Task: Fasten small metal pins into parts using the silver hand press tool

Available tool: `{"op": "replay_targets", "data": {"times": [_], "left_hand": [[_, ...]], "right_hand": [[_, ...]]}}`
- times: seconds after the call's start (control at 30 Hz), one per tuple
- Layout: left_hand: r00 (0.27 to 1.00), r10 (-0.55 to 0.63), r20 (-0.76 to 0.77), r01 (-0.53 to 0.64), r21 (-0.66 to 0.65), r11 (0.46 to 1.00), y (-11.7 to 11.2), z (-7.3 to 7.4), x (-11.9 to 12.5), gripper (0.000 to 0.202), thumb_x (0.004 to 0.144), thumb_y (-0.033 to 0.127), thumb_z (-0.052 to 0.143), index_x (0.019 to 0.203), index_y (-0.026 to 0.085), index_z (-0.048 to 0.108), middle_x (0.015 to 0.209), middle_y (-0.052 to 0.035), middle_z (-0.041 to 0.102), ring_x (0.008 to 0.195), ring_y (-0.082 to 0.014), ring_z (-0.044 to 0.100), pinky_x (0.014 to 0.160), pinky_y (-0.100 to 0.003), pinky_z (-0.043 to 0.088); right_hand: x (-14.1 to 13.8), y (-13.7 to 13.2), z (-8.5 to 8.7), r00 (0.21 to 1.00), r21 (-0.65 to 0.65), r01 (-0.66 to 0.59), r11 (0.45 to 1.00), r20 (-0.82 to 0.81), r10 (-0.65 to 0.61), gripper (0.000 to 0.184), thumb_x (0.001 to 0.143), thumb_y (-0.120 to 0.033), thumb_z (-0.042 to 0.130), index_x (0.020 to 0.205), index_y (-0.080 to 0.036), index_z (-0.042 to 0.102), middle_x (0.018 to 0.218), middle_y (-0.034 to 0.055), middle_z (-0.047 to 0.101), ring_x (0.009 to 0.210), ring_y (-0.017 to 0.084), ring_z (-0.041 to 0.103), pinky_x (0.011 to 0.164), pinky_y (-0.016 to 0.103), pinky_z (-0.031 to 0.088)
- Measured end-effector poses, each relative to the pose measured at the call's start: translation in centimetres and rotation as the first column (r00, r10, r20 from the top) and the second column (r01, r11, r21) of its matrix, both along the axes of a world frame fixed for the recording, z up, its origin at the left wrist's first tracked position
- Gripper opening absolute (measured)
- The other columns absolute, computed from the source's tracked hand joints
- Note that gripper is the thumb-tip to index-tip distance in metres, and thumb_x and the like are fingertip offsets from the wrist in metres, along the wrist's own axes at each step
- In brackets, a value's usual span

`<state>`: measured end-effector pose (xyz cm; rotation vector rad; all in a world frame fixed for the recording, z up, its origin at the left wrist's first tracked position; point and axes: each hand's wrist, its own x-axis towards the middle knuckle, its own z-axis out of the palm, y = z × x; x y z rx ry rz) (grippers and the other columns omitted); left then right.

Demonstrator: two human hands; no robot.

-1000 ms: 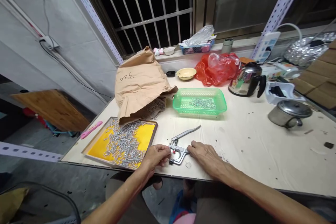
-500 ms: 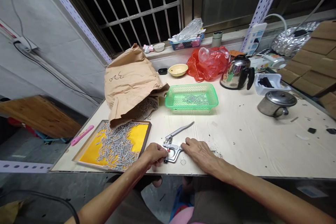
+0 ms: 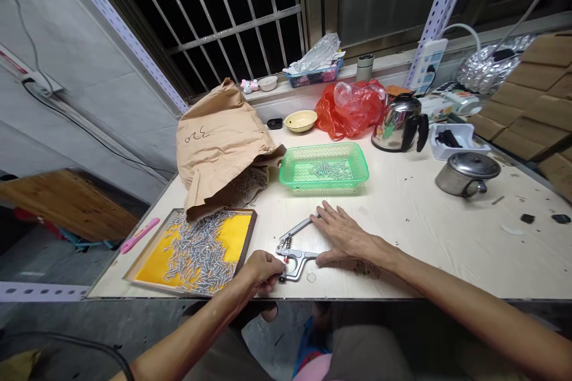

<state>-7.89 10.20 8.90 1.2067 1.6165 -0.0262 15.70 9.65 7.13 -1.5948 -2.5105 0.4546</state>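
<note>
Silver snap-fastener pliers [image 3: 300, 257] lie on the table in front of me, handles spread, with a spring between the handles and a red bit at the jaw. My left hand [image 3: 263, 269] is closed in a pinch right beside the jaw; whatever its fingertips hold is too small to make out. Over the handles, my right hand [image 3: 346, 235] is spread, fingertips touching the upper handle and thumb by the end of the lower one. A shallow tray [image 3: 254, 232] with a yellow bottom stands to the left, bearing many small metal pieces [image 3: 201, 253].
Behind the pliers sits a green basket [image 3: 322, 186] with similar pieces. A brown paper sack [image 3: 218, 143] leans over the tray. A pink-handled tool [image 3: 140, 235] lies far left. Kettle [image 3: 397, 122], lidded metal pot [image 3: 467, 174] and red plastic bag [image 3: 351, 110] stand farther off.
My right hand has opened from its curled pose and spread up and forward across the handles. My left hand has stayed at the jaw. The view has shifted slightly.
</note>
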Motion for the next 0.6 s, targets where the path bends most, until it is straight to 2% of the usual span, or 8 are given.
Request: {"op": "replay_targets", "data": {"times": [0.07, 0.17, 0.3, 0.33, 0.4, 0.43, 0.5, 0.6], "left_hand": [[1.0, 0.003, -0.011, -0.003, 0.0, 1.0, 0.0, 0.1, 0.1, 0.029, 0.064, 0.036, 0.062, 0.048, 0.017, 0.046, 0.033, 0.006, 0.042, 0.028, -0.0065, 0.035, 0.034, -0.019, 0.02], [1.0, 0.013, -0.004, -0.013, 0.003, 1.0, 0.0, 0.1, 0.1, 0.033, 0.063, 0.041, 0.064, 0.049, 0.017, 0.046, 0.035, 0.0058, 0.043, 0.029, -0.0069, 0.037, 0.036, -0.02, 0.022], [1.0, -0.003, -0.025, 0.003, 0.002, 1.0, -0.3, 0.1, -0.2, 0.038, 0.066, 0.05, 0.062, 0.052, 0.018, 0.046, 0.038, 0.0054, 0.043, 0.032, -0.0078, 0.038, 0.039, -0.021, 0.026], [0.998, -0.027, -0.056, 0.029, 0.028, 0.999, -0.5, 0.2, -0.2, 0.039, 0.068, 0.051, 0.06, 0.053, 0.018, 0.046, 0.039, 0.005, 0.044, 0.034, -0.0087, 0.04, 0.04, -0.022, 0.029], [0.981, -0.097, -0.171, 0.13, 0.195, 0.972, -1.2, 0.3, -0.2, 0.036, 0.073, 0.049, 0.057, 0.058, 0.018, 0.05, 0.049, 0.0018, 0.05, 0.044, -0.0119, 0.049, 0.047, -0.024, 0.036], [0.96, -0.133, -0.244, 0.209, 0.319, 0.924, -1.6, 0.4, 0.0, 0.031, 0.076, 0.045, 0.055, 0.063, 0.017, 0.054, 0.059, -0.0007, 0.056, 0.053, -0.014, 0.055, 0.053, -0.025, 0.04], [0.903, -0.207, -0.376, 0.395, 0.54, 0.743, -2.3, 0.5, 0.5, 0.021, 0.08, 0.037, 0.054, 0.083, 0.017, 0.06, 0.084, -0.0053, 0.061, 0.077, -0.0186, 0.06, 0.068, -0.028, 0.045], [0.79, -0.384, -0.478, 0.612, 0.648, 0.453, -2.4, 0.1, 1.7, 0.032, 0.08, 0.029, 0.057, 0.11, 0.019, 0.055, 0.115, -0.0087, 0.056, 0.107, -0.0244, 0.052, 0.087, -0.036, 0.044]], "right_hand": [[-0.1, 0.4, 0.5, 1.0, -0.027, -0.015, 1.0, 0.009, 0.015, 0.106, 0.055, -0.066, 0.071, 0.137, -0.009, 0.035, 0.137, 0.0227, 0.039, 0.129, 0.038, 0.026, 0.104, 0.056, 0.017], [-0.7, 0.2, 1.2, 0.999, 0.004, -0.007, 1.0, 0.037, 0.007, 0.086, 0.061, -0.056, 0.072, 0.128, -0.009, 0.045, 0.119, 0.0182, 0.053, 0.113, 0.033, 0.044, 0.1, 0.054, 0.025], [-1.3, -0.8, 1.3, 0.996, 0.066, -0.005, 0.998, 0.088, -0.001, 0.054, 0.07, -0.049, 0.068, 0.109, -0.012, 0.056, 0.104, 0.0136, 0.058, 0.099, 0.029, 0.049, 0.089, 0.047, 0.033], [-1.3, -1.1, 1.2, 0.996, 0.078, -0.007, 0.997, 0.092, -0.001, 0.049, 0.073, -0.048, 0.066, 0.106, -0.013, 0.056, 0.103, 0.0128, 0.058, 0.097, 0.029, 0.049, 0.087, 0.045, 0.034], [-1.3, -1.6, 0.8, 0.997, 0.1, -0.005, 0.995, 0.083, -0.003, 0.043, 0.076, -0.044, 0.064, 0.105, -0.014, 0.056, 0.101, 0.0117, 0.058, 0.096, 0.028, 0.049, 0.083, 0.042, 0.034], [-1.3, -1.8, 0.6, 0.997, 0.113, -0.001, 0.994, 0.073, -0.007, 0.041, 0.077, -0.042, 0.064, 0.106, -0.014, 0.055, 0.101, 0.0113, 0.058, 0.096, 0.027, 0.049, 0.082, 0.041, 0.034], [-1.3, -2.0, 0.2, 0.998, 0.134, 0.012, 0.991, 0.053, -0.019, 0.04, 0.078, -0.04, 0.064, 0.107, -0.014, 0.055, 0.102, 0.0108, 0.057, 0.096, 0.026, 0.048, 0.081, 0.039, 0.035], [-1.4, -2.1, -0.1, 0.999, 0.134, 0.032, 0.99, 0.035, -0.037, 0.043, 0.075, -0.039, 0.066, 0.107, -0.013, 0.055, 0.104, 0.0106, 0.056, 0.097, 0.026, 0.047, 0.08, 0.038, 0.036]]}}
